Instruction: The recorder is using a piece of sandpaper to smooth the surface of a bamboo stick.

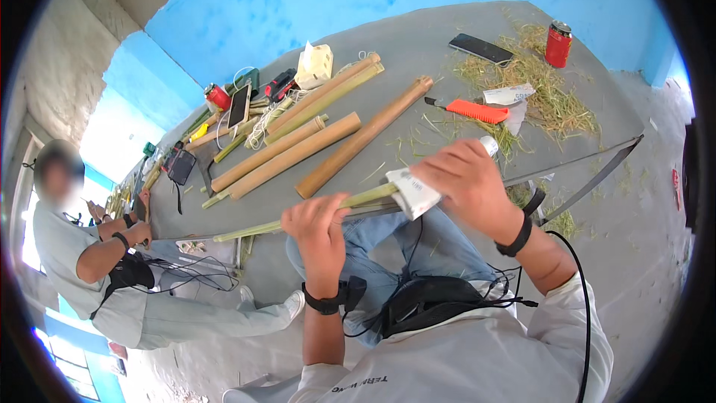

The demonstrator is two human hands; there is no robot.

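A long pale green bamboo strip (253,230) lies slantwise across my lap along the near edge of the grey table (291,78). The fingers of my left hand (317,235) are closed around it near its middle. My right hand (466,179) grips a folded piece of white printed paper (414,192) wrapped about the strip's right part; whether it is sandpaper I cannot tell. A white rounded end (488,145) shows beyond my right fingers; its kind is unclear. The strip's right end is hidden by the paper and hand.
Bamboo tubes (365,138) lie at the middle. An orange utility knife (477,110) rests by green shavings (567,108), a dark phone (481,48) and a red can (558,45). A tissue pack (314,67) stands behind. At left, a co-worker (97,254) handles a tool.
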